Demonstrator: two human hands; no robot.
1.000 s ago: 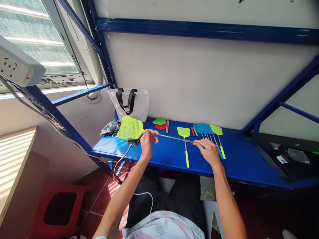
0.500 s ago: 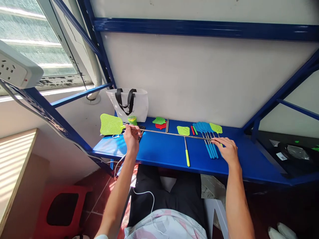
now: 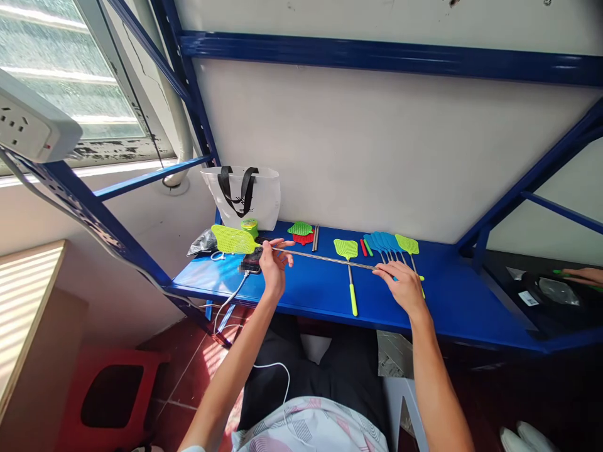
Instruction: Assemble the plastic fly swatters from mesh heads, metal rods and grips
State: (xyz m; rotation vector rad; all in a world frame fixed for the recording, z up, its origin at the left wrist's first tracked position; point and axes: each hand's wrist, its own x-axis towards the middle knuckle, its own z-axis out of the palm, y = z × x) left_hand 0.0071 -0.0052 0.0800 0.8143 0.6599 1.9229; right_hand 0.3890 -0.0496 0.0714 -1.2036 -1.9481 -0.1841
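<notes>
A yellow-green fly swatter [image 3: 234, 240] with a thin metal rod is held level above the blue shelf board [image 3: 301, 282]. My left hand [image 3: 274, 267] pinches the rod close to the swatter's head, other fingers loosely spread. At the rod's right end, my right hand [image 3: 402, 285] has its fingers closed on it. Beneath the rod lies another yellow-green swatter [image 3: 353, 300]. Several blue swatters [image 3: 384, 240] lie partly hidden behind my right hand, beside one more yellow-green swatter [image 3: 407, 244]. A red handle [image 3: 363, 247] and a green handle [image 3: 369, 249] are to their left.
Green [image 3: 300, 228] and red [image 3: 304, 239] swatter heads lie at the back beside metal rods [image 3: 315, 238]. A white bag [image 3: 264, 198], a green tin [image 3: 249, 227] and a cabled black device [image 3: 251, 262] are on the left. Another person's hand [image 3: 588, 275] shows at far right.
My hands have come closer together, and the stretch of rod between them looks shorter. The swatter's head has shifted right and tilted. Another person's hand has appeared at the right edge.
</notes>
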